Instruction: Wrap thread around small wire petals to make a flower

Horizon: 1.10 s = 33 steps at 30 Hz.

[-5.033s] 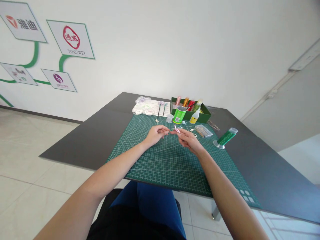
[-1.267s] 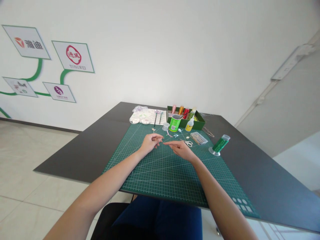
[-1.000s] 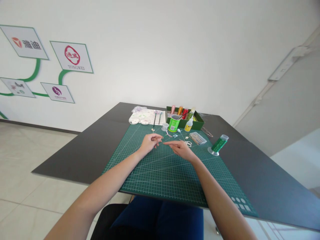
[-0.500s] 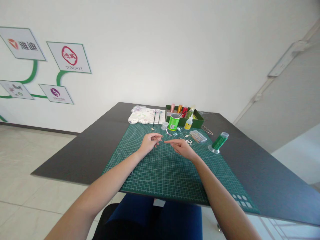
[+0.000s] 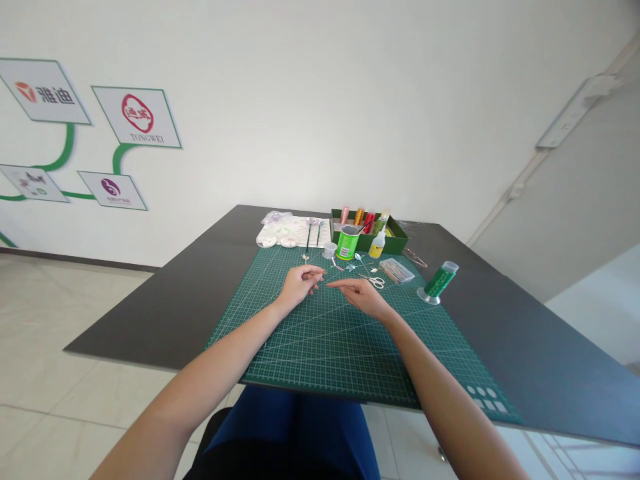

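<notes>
Over the green cutting mat, my left hand is closed in a pinch. Something tiny shows at its fingertips, too small to name. My right hand faces it a short gap away, index finger straight and pressed against the thumb side, the other fingers curled under. Whatever it may hold, perhaps a fine thread, I cannot make out. White-handled scissors lie just beyond the right hand. Small leaf-like and petal-like pieces are scattered past the fingertips, and a little flower piece lies beyond the left hand.
Behind stand a green can, a yellow-labelled squeeze bottle, a small clear tub and a dark green box with thread spools. To the right are a clear plastic case and a green thread spool. White packets lie back left.
My right hand has shifted very slightly left, showing more of the scissors. The left hand keeps its pinch in nearly the same place. The camera view has tilted a little.
</notes>
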Each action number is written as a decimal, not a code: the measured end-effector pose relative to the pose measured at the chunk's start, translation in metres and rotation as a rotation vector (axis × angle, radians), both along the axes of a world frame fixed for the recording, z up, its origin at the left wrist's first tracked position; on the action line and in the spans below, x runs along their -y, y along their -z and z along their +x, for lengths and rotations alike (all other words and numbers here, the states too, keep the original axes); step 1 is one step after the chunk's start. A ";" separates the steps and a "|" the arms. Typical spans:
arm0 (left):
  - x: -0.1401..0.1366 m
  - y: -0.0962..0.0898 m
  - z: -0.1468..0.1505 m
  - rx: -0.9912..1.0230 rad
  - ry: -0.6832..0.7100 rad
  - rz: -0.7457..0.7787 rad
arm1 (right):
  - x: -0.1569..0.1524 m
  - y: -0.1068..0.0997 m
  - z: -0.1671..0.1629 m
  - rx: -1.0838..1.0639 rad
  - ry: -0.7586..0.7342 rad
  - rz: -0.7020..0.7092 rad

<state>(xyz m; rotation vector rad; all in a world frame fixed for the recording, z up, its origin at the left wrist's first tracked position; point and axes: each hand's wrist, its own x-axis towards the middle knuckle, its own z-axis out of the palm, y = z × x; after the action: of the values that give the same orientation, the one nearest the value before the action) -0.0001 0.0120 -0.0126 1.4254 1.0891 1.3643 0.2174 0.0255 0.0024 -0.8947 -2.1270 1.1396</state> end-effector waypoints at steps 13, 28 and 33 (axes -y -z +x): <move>0.008 -0.008 0.003 -0.229 -0.078 0.144 | -0.004 0.009 -0.001 0.012 -0.024 -0.001; 0.010 -0.002 0.005 -0.704 -0.152 0.400 | 0.006 -0.002 -0.004 0.032 -0.102 -0.036; 0.010 -0.002 0.004 -0.762 -0.148 0.382 | 0.007 -0.002 -0.005 0.011 -0.125 -0.067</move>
<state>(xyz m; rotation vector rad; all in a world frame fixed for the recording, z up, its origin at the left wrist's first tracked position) 0.0043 0.0021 -0.0103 2.2938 1.4759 1.1844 0.2127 0.0190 0.0049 -0.8087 -2.1917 1.2771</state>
